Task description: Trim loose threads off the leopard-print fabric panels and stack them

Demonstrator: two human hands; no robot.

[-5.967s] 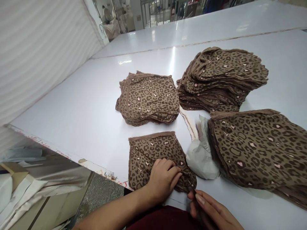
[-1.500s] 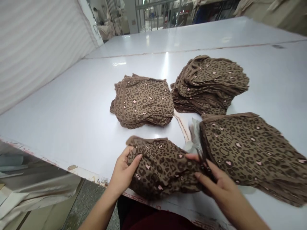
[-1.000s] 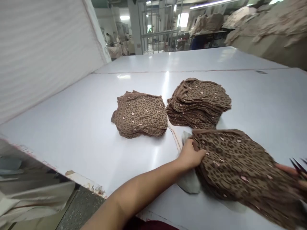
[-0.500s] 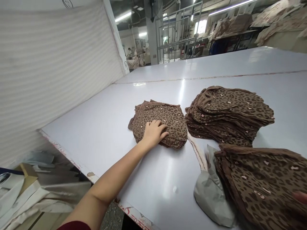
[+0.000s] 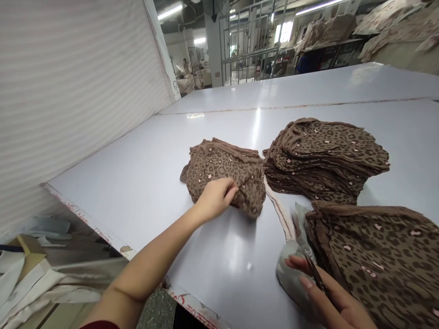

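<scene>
My left hand [image 5: 217, 195] is closed, pinching the near edge of the top piece of a leopard-print fabric stack [image 5: 219, 160]. That edge is lifted and folded slightly, and its right corner is blurred. My right hand [image 5: 338, 292] holds dark metal scissors [image 5: 317, 275] with the points facing up and left; their handles are hidden in the palm. Behind this hand lies a grey bag-like sheet [image 5: 291, 262]. It is tucked against a nearer leopard-print fabric pile [image 5: 380, 256]. A taller leopard-print stack [image 5: 329, 155] sits farther back on the right.
The stacks lie on a glossy white table [image 5: 137, 173] with a seam tape [image 5: 279, 212] running between them. White ribbed sheeting [image 5: 78, 87] rises on the left. Below the table's left edge are pale cloths [image 5: 37, 283]. Metal racks [image 5: 254, 45] and cloth heaps stand behind.
My left hand has gone from lying spread on the stack to pinching and lifting its top piece. My right hand has come in from the right edge, with scissors now visible.
</scene>
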